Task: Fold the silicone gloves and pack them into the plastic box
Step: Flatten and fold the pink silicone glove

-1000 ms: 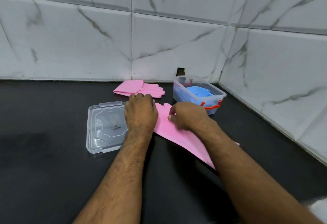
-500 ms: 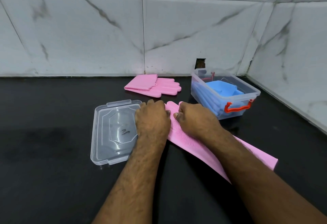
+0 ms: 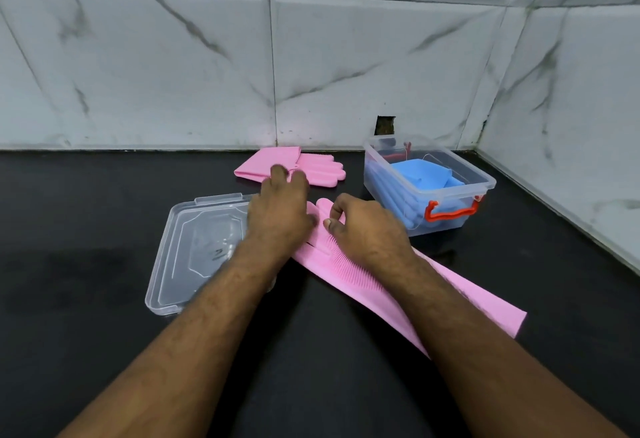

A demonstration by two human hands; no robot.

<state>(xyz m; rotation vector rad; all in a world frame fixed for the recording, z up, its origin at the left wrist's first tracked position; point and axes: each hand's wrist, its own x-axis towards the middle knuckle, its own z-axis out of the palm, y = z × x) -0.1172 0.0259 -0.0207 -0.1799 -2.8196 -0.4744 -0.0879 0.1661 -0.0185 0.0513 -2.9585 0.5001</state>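
Note:
A long pink silicone glove [image 3: 349,269] lies flat and diagonal on the black counter, bristles up, with its cuff [image 3: 485,306] toward the right. My right hand [image 3: 367,229] rests on the palm part and pinches one glove finger between thumb and forefinger. My left hand [image 3: 280,216] lies flat over the glove's fingers, its own fingers spread, reaching as far as a second, folded pink glove [image 3: 311,167] behind. The clear plastic box [image 3: 486,184] with orange handles stands at the right and holds folded blue gloves [image 3: 420,174].
The box's clear lid [image 3: 194,250] lies upside down left of my hands, partly under my left forearm. Marble-tiled walls close the counter at the back and right. A small dark hole [image 3: 385,125] is in the back wall behind the box.
My left hand has slid forward and spread its fingers toward the folded glove. My right hand's fingers have curled onto a finger of the long glove. The camera has shifted.

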